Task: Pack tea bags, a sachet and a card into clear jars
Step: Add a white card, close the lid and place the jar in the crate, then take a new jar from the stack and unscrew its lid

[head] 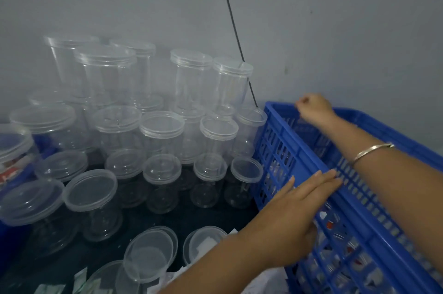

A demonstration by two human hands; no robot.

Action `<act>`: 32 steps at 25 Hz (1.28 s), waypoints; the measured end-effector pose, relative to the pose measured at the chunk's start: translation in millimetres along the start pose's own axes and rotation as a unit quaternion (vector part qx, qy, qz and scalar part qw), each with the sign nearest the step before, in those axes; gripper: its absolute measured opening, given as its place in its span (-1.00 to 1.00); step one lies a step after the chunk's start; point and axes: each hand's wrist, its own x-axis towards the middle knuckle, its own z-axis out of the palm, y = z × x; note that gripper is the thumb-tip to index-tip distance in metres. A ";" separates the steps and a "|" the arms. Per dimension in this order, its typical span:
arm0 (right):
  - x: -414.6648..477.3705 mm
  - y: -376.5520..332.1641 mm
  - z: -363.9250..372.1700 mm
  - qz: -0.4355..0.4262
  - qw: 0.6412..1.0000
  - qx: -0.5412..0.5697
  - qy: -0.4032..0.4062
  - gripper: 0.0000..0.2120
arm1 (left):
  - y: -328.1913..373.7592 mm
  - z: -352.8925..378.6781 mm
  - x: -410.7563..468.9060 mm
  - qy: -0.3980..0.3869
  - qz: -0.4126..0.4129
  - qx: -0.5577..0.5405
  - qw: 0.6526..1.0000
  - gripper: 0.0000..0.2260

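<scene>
Evidently the step in hand is shifting the blue crate (278, 126), not filling a jar. Both hands are on it, none on the packing stock.

Hands:
- Left hand (299, 202): spread flat, fingers (323, 181) straight and close together, pressed against the crate's near slatted wall just under the rim. The thumb is tucked low against the same wall. It grips nothing.
- Right hand (314, 109): reaches across the crate to the far rim with its fingers curled over that edge, gripping it. There is a metal bangle (371, 151) on that forearm.

Task's things:
- Lidded clear jars (163, 130) stand stacked in tiers on the dark tabletop (215, 217), just left of the crate and close to its wall.
- Two open jars (148, 255) sit near the front edge; one shows white pieces inside — tea bag or card, too blurred to say.
- Small packets (80, 280) lie at the lower left.
- Red and white shapes show through the crate slats, probably packed stock.

Doing it well, as I judge it:
- Pull with the right hand and steady with the left, so the crate slides level and does not tip.
- Keep the crate's left corner off the jar stack; those light, empty jars would topple at a nudge.
- Mind the open jars by the left forearm.
</scene>
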 end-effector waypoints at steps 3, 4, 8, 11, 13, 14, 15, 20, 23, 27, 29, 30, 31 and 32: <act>-13.4 -62.0 -17.4 -0.072 0.992 0.104 0.021 -0.75 | -11.1 -26.8 -7.6 0.118 -0.074 0.000 0.990 -0.48; -21.4 -80.4 -13.8 -0.096 0.986 0.138 0.004 -0.70 | -16.5 -39.4 -11.2 0.167 -0.110 -0.015 0.980 -0.55; -50.4 -135.4 10.8 -0.118 0.975 0.162 -0.099 -0.14 | -36.7 -90.4 -36.7 0.285 -0.183 -0.045 0.940 -0.65; -52.5 -142.7 31.7 -0.081 0.974 0.197 -0.074 -0.15 | -36.9 -112.1 -58.4 0.308 -0.199 -0.051 0.929 -0.68; -57.6 -145.0 37.6 -0.081 0.971 0.225 0.004 -0.32 | -30.5 -122.3 -72.0 0.322 -0.205 -0.054 0.923 -0.69; -61.4 -145.2 37.2 -0.079 0.967 0.240 0.036 -0.38 | -26.8 -126.4 -77.3 0.328 -0.206 -0.058 0.920 -0.69; -70.2 -145.8 34.5 -0.084 0.961 0.254 0.068 -0.41 | -22.7 -129.6 -82.8 0.331 -0.207 -0.060 0.919 -0.69; -180.9 -144.3 19.4 -0.217 0.901 0.354 0.125 -0.43 | 1.4 -119.0 -116.3 0.333 -0.198 -0.078 0.919 -0.41; -258.0 -135.2 22.6 -0.302 0.906 0.297 0.015 -0.46 | 14.2 -108.4 -143.0 0.358 -0.181 -0.090 0.912 -0.13; -317.0 -124.2 23.1 -0.314 0.916 0.206 -0.141 -0.22 | 19.1 -89.4 -190.9 0.387 -0.152 -0.170 0.893 -0.21; -334.6 -120.1 29.0 -0.290 0.933 0.116 -0.180 -0.06 | 14.3 -69.0 -217.8 0.356 -0.148 -0.183 0.905 -0.26; -343.5 -117.9 35.5 -0.290 0.939 0.045 -0.181 -0.04 | 11.8 -55.3 -231.9 0.332 -0.155 -0.171 0.914 -0.26; -351.9 -115.9 41.8 -0.297 0.937 -0.037 -0.181 -0.05 | 9.3 -40.3 -245.7 0.316 -0.164 -0.158 0.921 -0.26; -360.7 -114.3 47.9 -0.309 0.927 -0.111 -0.184 -0.08 | 8.0 -25.0 -259.9 0.308 -0.172 -0.148 0.924 -0.26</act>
